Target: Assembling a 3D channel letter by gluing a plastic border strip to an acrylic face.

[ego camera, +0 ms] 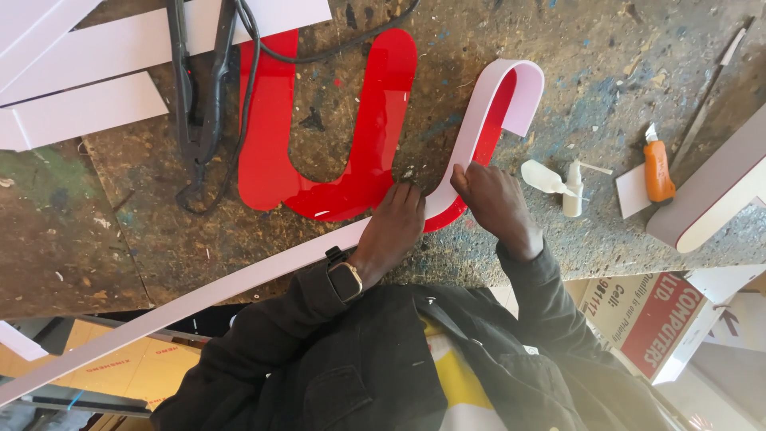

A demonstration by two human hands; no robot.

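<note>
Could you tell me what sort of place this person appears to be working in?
Probably a sign-making workshop. A glossy red U-shaped letter lies on a stained, paint-flecked workbench, both hands press a long white strip round its edge, and a small glue bottle and orange utility knife lie nearby.

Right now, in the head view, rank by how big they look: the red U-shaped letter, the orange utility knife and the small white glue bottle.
1. Red U-shaped letter, by far largest.
2. Orange utility knife and small white glue bottle: these look about alike, so no ranking between them.
</note>
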